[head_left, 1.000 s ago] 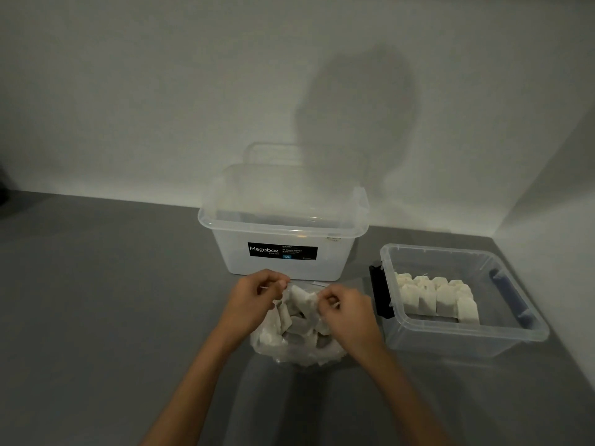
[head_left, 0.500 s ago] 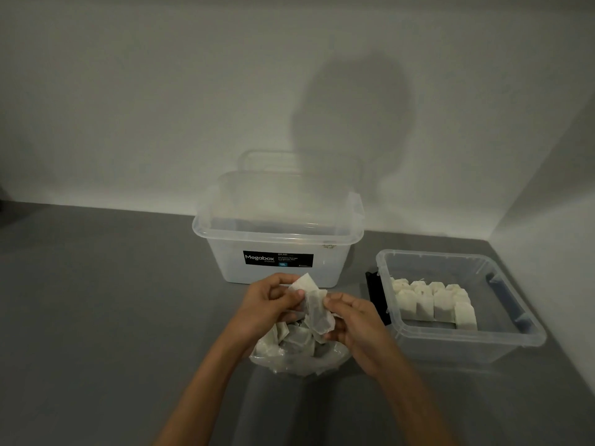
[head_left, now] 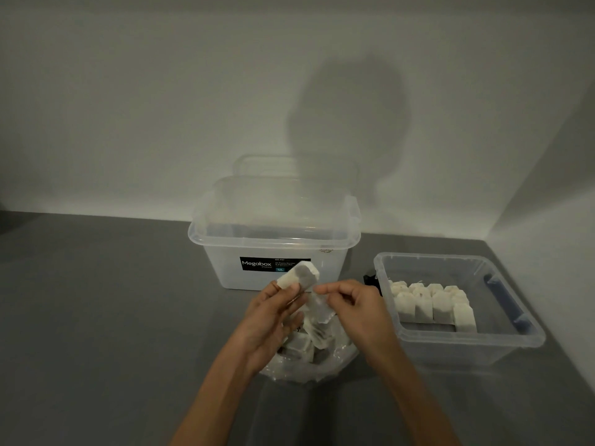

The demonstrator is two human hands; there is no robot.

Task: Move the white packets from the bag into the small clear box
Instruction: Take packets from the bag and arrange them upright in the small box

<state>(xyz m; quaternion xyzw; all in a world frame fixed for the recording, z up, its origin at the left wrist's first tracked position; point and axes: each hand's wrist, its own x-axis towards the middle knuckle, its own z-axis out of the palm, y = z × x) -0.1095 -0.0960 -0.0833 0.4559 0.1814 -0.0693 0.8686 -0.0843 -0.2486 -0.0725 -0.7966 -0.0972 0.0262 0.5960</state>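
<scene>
A clear plastic bag point(head_left: 309, 370) lies on the grey table in front of me, with several white packets point(head_left: 302, 346) inside. My left hand point(head_left: 273, 313) pinches one white packet point(head_left: 301, 275) and holds it up above the bag. My right hand point(head_left: 351, 307) is just right of it, its fingertips pinching a second packet point(head_left: 317, 309) that hangs over the bag. The small clear box point(head_left: 467, 341) stands to the right, with two rows of upright white packets point(head_left: 431, 300) along its left part.
A larger clear lidded storage box point(head_left: 273, 239) with a black Megabox label stands behind the bag, against the wall. A small black object point(head_left: 370, 280) sits between the two boxes. Walls close the table at the back and right.
Both hands rose from the bag's mouth. The left hand lifted one packet up and apart from the one the right hand pinches.
</scene>
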